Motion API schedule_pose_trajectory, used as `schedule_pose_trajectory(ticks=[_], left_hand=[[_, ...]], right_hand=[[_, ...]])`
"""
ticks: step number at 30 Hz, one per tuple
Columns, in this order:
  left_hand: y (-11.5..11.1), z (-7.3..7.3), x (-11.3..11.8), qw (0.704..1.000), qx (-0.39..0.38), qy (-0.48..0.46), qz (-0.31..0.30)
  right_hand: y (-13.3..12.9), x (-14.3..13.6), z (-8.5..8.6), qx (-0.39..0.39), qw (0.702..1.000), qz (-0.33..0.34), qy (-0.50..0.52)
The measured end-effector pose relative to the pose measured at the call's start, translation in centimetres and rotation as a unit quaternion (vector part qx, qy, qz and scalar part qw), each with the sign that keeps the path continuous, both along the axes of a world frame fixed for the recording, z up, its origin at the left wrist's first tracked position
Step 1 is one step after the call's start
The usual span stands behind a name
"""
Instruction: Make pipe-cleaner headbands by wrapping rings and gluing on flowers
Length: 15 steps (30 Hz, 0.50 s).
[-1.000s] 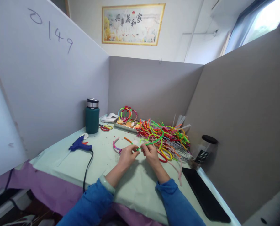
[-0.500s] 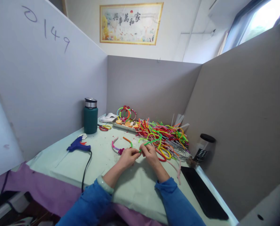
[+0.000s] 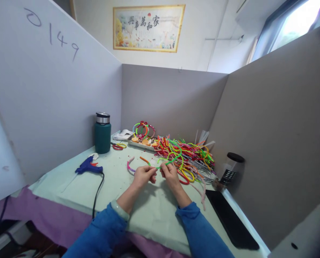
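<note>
Between my two hands runs a green pipe cleaner (image 3: pixel 173 161), its long free part curving up and back over the pile behind my right hand. My left hand (image 3: pixel 144 176) is closed, thumb and fingers pinching the left end of it. My right hand (image 3: pixel 170 175) pinches it a short way along, with a small gap between the hands. Just behind my left hand lies a curved band wrapped in pink, purple and orange (image 3: pixel 129 166); its middle is hidden by that hand.
A large heap of coloured pipe cleaners (image 3: pixel 192 154) fills the back right. Behind stand a metal tray (image 3: pixel 141 144) with small pieces and finished-looking hoops (image 3: pixel 143 129). To the left are a green bottle (image 3: pixel 103 138), scissors (image 3: pixel 119 146) and a corded blue glue gun (image 3: pixel 88 166). A black slab (image 3: pixel 231 218) lies right.
My hands have moved slightly apart, widening the gap along the green pipe cleaner. My left hand now covers the dark pink piece on the band. The view has shifted a little.
</note>
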State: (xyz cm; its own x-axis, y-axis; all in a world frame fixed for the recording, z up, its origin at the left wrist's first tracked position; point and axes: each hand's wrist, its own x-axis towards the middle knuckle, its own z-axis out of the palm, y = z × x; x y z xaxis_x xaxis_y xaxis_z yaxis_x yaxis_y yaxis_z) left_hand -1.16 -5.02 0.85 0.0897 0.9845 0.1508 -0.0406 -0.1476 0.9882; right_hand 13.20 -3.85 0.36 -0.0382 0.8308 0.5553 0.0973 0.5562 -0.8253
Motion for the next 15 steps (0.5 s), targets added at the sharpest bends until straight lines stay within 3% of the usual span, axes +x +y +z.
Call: schedule_pose_trajectory(ticks=[8,12,15], left_hand=[[0.5,-0.2,-0.5,0.981,-0.033,-0.191,0.018],[0.5,-0.1,-0.6,0.971,-0.035,-0.237,0.007],[0.5,-0.1,-0.6,0.975,-0.037,-0.22,-0.011]], right_hand=[[-0.3,-0.9,-0.4,0.012,0.999,0.026,-0.028],[-0.7,-1.4,-0.2,0.021,0.998,0.039,-0.039],[-0.7,-1.1,0.0,0.025,0.998,0.028,-0.05]])
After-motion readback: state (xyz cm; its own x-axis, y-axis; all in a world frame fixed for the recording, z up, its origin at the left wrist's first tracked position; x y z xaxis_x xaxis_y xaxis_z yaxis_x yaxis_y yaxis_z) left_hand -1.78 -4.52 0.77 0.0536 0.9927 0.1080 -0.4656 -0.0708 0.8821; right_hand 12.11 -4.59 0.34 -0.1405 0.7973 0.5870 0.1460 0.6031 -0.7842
